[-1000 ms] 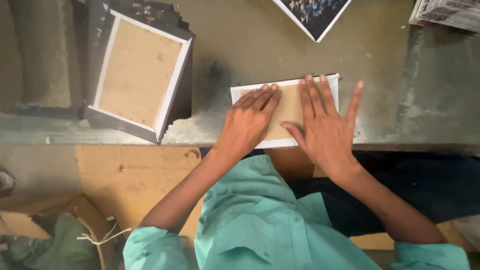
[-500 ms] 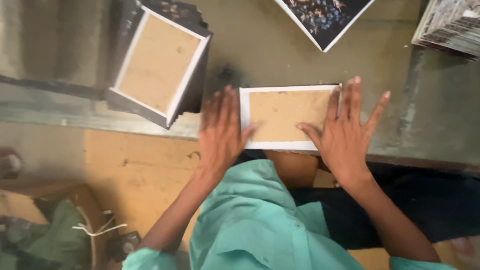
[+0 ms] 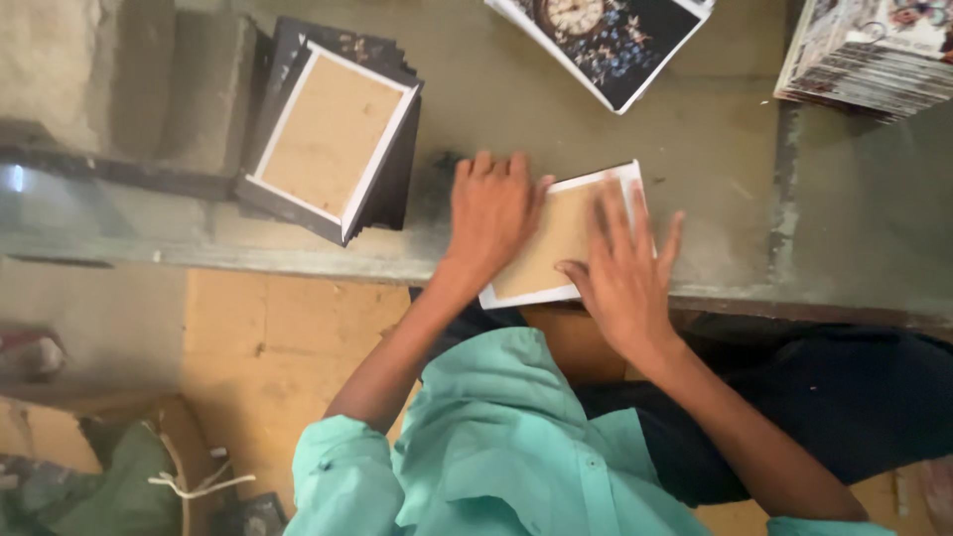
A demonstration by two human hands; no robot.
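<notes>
A brown board with a white paper border (image 3: pixel 556 243) lies face down at the near edge of the grey-green worktable (image 3: pixel 715 169). My left hand (image 3: pixel 491 213) rests flat on its left end, fingers spread and pointing away from me. My right hand (image 3: pixel 623 268) presses flat on its right part, fingers apart over the white edge. Neither hand grips anything. Part of the board is hidden under both palms.
A stack of similar boards (image 3: pixel 333 134), brown side up with dark edges, sits at the table's left. A dark printed sheet with a clock picture (image 3: pixel 615 35) lies at the far middle. A pile of printed sheets (image 3: pixel 874 55) stands far right. Bags lie on the floor, lower left.
The board has turned slightly counter-clockwise and now lies tilted. My left hand slid from beside its left edge onto it; my right hand moved down and left across its surface.
</notes>
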